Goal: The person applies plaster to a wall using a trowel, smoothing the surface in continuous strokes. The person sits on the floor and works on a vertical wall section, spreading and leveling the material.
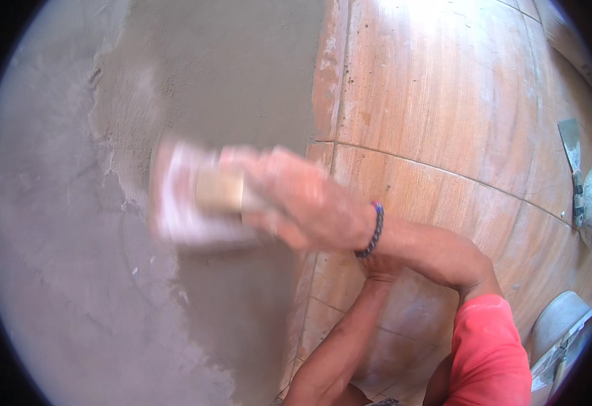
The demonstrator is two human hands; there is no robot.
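Observation:
My right hand (309,196), blurred by motion and wearing a dark beaded bracelet (377,233) at the wrist, is closed round the yellowish handle of a plastering float (177,196). The float's whitish-pink plate lies over a band of damp grey mortar (242,74), with its far edge toward the paler, dry grey surface (59,216) on the left. Beneath my right wrist, my left hand (380,267) is at the wood-patterned tiles (431,101). My right forearm hides its fingers.
Tile joints cross the brown tiles, and a mortar-smeared tile edge borders the grey band. At the far right lies a putty knife (571,145) near a whitish container (591,203). A grey tub (561,317) stands at the lower right.

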